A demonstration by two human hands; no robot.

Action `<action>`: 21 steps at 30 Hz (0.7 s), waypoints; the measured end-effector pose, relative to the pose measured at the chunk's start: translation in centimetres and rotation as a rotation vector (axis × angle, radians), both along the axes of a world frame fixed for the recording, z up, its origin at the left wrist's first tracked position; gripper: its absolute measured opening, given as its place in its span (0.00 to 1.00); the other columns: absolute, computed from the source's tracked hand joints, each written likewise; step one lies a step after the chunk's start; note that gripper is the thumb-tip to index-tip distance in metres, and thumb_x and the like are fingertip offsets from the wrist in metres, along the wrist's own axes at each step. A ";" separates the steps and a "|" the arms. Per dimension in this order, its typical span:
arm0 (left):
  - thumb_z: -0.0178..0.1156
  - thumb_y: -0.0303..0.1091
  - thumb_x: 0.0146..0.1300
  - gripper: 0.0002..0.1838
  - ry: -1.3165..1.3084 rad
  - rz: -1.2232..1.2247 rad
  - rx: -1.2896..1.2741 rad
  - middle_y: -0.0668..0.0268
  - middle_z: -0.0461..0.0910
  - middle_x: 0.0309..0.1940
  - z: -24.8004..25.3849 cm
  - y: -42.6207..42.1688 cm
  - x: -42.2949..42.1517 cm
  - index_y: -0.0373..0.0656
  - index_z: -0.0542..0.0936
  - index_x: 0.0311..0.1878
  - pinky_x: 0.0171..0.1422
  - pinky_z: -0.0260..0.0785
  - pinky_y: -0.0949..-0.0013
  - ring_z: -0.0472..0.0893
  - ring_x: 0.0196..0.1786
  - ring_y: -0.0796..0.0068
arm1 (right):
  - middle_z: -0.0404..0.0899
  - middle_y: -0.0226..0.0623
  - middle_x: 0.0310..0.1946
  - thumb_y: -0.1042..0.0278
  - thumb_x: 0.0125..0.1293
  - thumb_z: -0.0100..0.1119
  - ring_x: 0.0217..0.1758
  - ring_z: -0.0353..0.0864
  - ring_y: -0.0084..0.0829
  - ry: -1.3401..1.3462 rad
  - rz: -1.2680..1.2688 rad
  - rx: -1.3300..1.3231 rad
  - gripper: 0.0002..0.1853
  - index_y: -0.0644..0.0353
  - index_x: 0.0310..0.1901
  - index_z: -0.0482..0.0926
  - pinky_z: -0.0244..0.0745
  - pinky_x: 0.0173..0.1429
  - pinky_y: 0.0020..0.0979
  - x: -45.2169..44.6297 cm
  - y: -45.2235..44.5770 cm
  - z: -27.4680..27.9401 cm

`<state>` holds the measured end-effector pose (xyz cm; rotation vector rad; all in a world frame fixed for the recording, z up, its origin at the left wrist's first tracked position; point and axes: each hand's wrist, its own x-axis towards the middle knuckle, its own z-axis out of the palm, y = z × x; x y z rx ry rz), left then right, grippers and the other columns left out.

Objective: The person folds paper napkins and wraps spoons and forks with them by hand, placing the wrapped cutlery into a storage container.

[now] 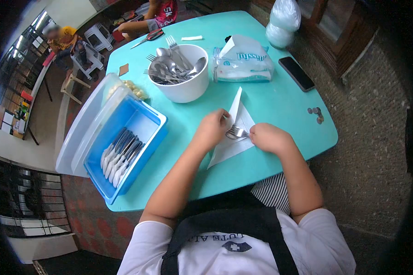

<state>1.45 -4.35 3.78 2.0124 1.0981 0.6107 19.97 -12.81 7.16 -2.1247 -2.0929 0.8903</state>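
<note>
"Left hand [212, 129], how was it set?"
"Thumb and fingertips pinched a fold of the paper napkin [227, 152]. The right hand [270, 137] pinched one end of the cutlery [236, 133]; whether paper was caught too, I couldn't tell."
"Where was that cutlery?"
"On the napkin, between both hands, its long axis running roughly from one hand to the other. Which end carried the handles, I couldn't make out."
"Was there room to move?"
"Bare table [280, 107] lay right of the right hand, out to some coins [320, 120] near the edge. Left of the left hand, a blue box [163, 124] took up the side, paper-wrapped bundles [117, 158] inside."
"And farther off?"
"Beyond the left hand stood a white bowl [188, 91] full of spoons and forks [170, 64]. Beyond the right hand were a napkin pack [243, 68] and, right of that, a phone [296, 73]."
"Any writing?"
"'lissful', upside down, on the pack; farthest away, 'SK' on a red shirt [166, 14]."
</note>
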 end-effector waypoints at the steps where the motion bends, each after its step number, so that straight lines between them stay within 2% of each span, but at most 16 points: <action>1: 0.68 0.29 0.50 0.16 -0.021 0.012 -0.019 0.51 0.81 0.36 0.3 -0.1 -0.1 0.36 0.79 0.43 0.45 0.73 0.61 0.82 0.38 0.57 | 0.80 0.54 0.31 0.64 0.64 0.50 0.37 0.80 0.51 0.002 0.000 -0.006 0.14 0.67 0.33 0.80 0.73 0.47 0.45 -0.1 0.0 0.2; 5: 0.71 0.30 0.46 0.22 0.032 0.013 0.068 0.55 0.80 0.36 0.0 -0.2 -0.1 0.37 0.78 0.45 0.44 0.73 0.61 0.81 0.37 0.58 | 0.80 0.54 0.31 0.64 0.64 0.50 0.37 0.80 0.51 0.017 -0.023 0.009 0.14 0.68 0.33 0.80 0.73 0.47 0.45 -0.2 -0.2 0.1; 8: 0.73 0.32 0.45 0.20 0.174 0.071 0.126 0.55 0.80 0.34 -1.2 0.1 -0.2 0.35 0.79 0.41 0.42 0.73 0.61 0.81 0.36 0.60 | 0.80 0.55 0.31 0.64 0.64 0.50 0.37 0.80 0.52 0.038 -0.038 0.042 0.14 0.68 0.33 0.80 0.73 0.47 0.46 -0.2 -0.7 -0.3; 11: 0.73 0.35 0.45 0.18 0.304 0.087 -0.025 0.55 0.81 0.31 0.4 -0.3 -0.3 0.35 0.80 0.36 0.40 0.73 0.63 0.81 0.34 0.62 | 0.80 0.55 0.32 0.65 0.64 0.49 0.38 0.80 0.52 0.030 -0.072 0.070 0.14 0.66 0.34 0.80 0.73 0.47 0.47 -0.7 -1.3 0.0; 13: 0.74 0.36 0.45 0.17 0.268 0.064 -0.124 0.58 0.81 0.29 0.5 0.1 -0.4 0.36 0.81 0.33 0.39 0.72 0.65 0.81 0.32 0.66 | 0.81 0.55 0.34 0.66 0.65 0.47 0.40 0.82 0.52 -0.003 -0.089 0.089 0.14 0.65 0.36 0.82 0.74 0.48 0.48 -1.2 -2.0 0.7; 16: 0.75 0.34 0.44 0.15 0.121 0.052 -0.250 0.64 0.81 0.27 0.7 0.5 -1.3 0.38 0.81 0.32 0.37 0.70 0.70 0.79 0.30 0.74 | 0.81 0.54 0.32 0.65 0.65 0.50 0.38 0.81 0.54 0.099 -0.171 0.182 0.13 0.64 0.35 0.81 0.74 0.45 0.49 -1.6 -2.9 0.1; 19: 0.74 0.30 0.45 0.12 -0.122 0.017 -0.333 0.70 0.80 0.26 0.2 2.0 -2.7 0.40 0.80 0.31 0.35 0.68 0.74 0.78 0.29 0.79 | 0.81 0.50 0.27 0.65 0.66 0.53 0.31 0.81 0.49 0.335 -0.197 0.342 0.12 0.63 0.36 0.82 0.74 0.39 0.44 -2.1 -3.0 -1.3; 21: 0.72 0.23 0.48 0.11 -0.272 -0.019 -0.383 0.71 0.80 0.25 1.0 2.7 -3.7 0.40 0.78 0.30 0.35 0.68 0.76 0.77 0.28 0.81 | 0.80 0.45 0.24 0.65 0.67 0.54 0.26 0.79 0.39 0.466 -0.247 0.330 0.11 0.62 0.38 0.83 0.72 0.34 0.38 -3.1 -2.5 -1.2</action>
